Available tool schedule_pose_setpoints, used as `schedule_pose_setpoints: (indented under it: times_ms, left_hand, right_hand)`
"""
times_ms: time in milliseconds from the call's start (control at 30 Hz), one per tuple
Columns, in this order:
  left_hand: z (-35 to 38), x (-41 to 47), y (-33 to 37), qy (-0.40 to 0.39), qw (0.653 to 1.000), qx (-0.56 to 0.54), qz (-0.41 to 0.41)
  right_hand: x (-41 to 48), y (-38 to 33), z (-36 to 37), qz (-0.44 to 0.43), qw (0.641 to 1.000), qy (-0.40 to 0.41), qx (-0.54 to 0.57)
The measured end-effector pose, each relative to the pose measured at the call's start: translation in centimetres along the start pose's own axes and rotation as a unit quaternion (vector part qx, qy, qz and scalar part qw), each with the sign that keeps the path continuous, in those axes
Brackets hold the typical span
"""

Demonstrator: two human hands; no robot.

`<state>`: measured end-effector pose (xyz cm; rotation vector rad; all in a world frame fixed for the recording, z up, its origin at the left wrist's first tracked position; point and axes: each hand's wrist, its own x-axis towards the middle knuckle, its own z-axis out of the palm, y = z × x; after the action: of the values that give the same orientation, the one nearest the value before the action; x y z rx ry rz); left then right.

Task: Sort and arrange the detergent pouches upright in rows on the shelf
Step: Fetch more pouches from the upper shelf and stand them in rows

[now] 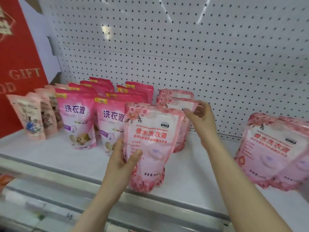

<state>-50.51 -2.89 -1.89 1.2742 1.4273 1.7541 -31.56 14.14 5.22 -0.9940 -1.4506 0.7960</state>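
A light pink floral detergent pouch [152,144] stands upright at the front of the white shelf [50,156]. My left hand [123,158] grips its lower left side, thumb across the front. My right hand [200,118] holds the top right corner of a second floral pouch [177,104] standing just behind it, with a third one behind that. Two rows of deep pink pouches [76,121] stand upright to the left. At the right, a few floral pouches [274,151] lean together in a loose pile.
Several pale peach pouches [31,119] stand in a row at the far left beside a red gift box [18,56]. A white pegboard [184,47] backs the shelf. A metal price rail [150,201] runs along the front edge.
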Motion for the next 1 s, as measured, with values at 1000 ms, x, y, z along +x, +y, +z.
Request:
schedule_pose_setpoints:
  times_ms: [1000]
  left_hand:
    - [7.1, 7.1, -3.5, -0.135, 0.971, 0.196, 0.015]
  right_hand:
    - [12.3, -5.2, 0.3, -0.068, 0.869, -0.171, -0.459]
